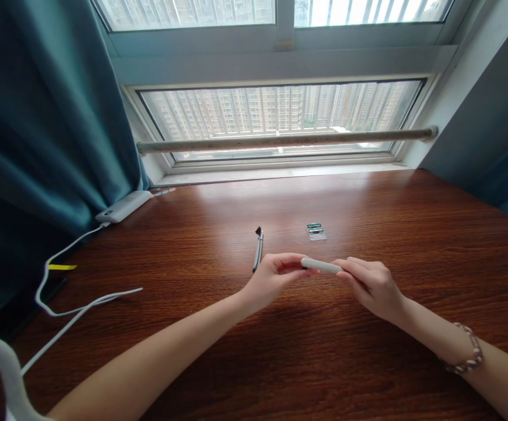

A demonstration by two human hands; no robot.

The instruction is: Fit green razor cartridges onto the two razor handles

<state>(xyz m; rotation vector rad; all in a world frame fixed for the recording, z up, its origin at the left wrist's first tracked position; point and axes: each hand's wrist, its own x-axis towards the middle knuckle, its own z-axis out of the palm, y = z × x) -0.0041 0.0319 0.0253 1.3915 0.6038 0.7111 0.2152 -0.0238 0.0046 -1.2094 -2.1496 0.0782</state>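
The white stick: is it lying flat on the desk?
No. The white stick is held above the desk, pinched at its ends by the left hand and right hand.

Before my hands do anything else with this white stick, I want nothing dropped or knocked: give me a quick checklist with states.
1. Left hand pinches one end of the white stick: ok.
2. Right hand pinches the other end: ok.
3. Stick held above the table, level: ok.
4. Grey tool lies apart from the hands: ok.
5. Small packet out of the way: ok.
6. Whether the stick's parts are joined: cannot tell.
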